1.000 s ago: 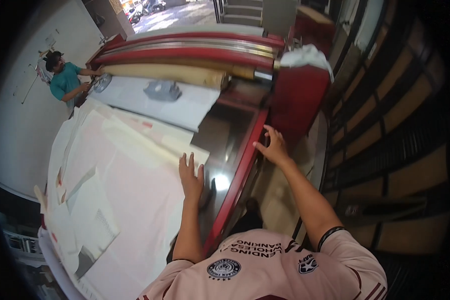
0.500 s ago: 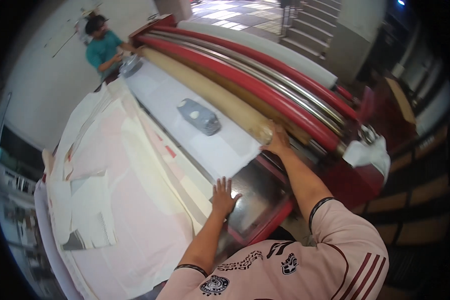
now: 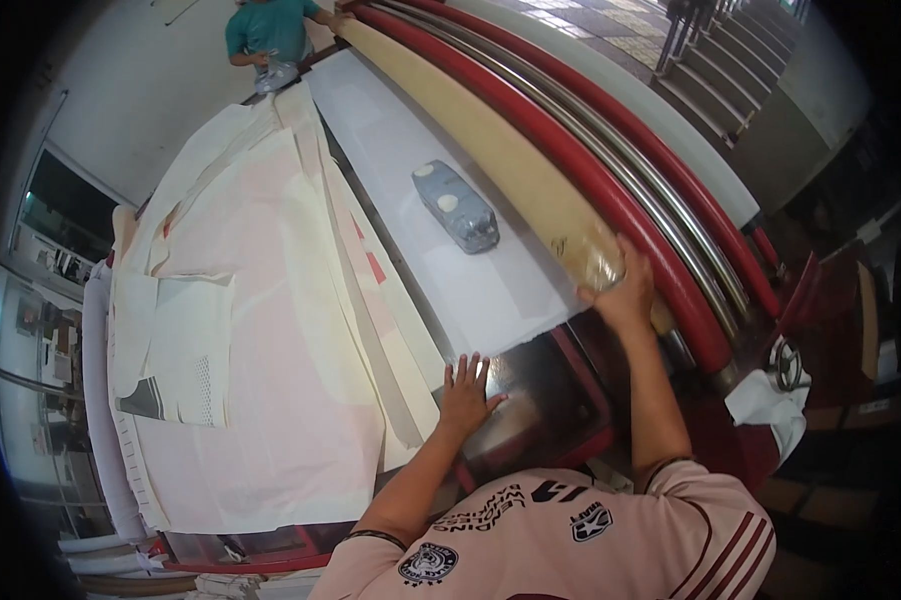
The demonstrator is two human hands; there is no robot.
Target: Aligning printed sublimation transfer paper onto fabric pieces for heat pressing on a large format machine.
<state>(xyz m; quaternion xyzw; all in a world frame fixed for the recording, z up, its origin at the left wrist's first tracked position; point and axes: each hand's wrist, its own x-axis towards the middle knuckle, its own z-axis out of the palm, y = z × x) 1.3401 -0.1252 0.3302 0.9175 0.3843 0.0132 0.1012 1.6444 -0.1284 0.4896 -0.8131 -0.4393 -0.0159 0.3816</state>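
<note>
A long tan roll [image 3: 490, 120], with clear tape or film near its close end, runs away from me along a red machine. My right hand [image 3: 625, 290] is curled round that end, thumb on the near side and fingers over the far side. Beside the roll lies a white sheet [image 3: 515, 290]. My left hand [image 3: 467, 398] rests with spread fingers at the sheet's near corner, holding nothing. On the sheet sits a grey plastic-wrapped bundle [image 3: 455, 205] with pale round spots. At the far end, a person in a teal shirt [image 3: 270, 32] has one hand at the roll.
Layered cream and pink sheets [image 3: 270, 370] cover the left side. Red rollers [image 3: 570, 165] and steel bars [image 3: 610, 150] lie beyond the tan roll. A handwheel [image 3: 786, 362] with white cloth [image 3: 767, 410] stands at right. Another grey wrapped bundle [image 3: 275, 76] sits far off.
My view has turned, so the table and machine appear shifted and the far person sits higher in the picture. My hands keep their places at the roll's end and the sheet's corner.
</note>
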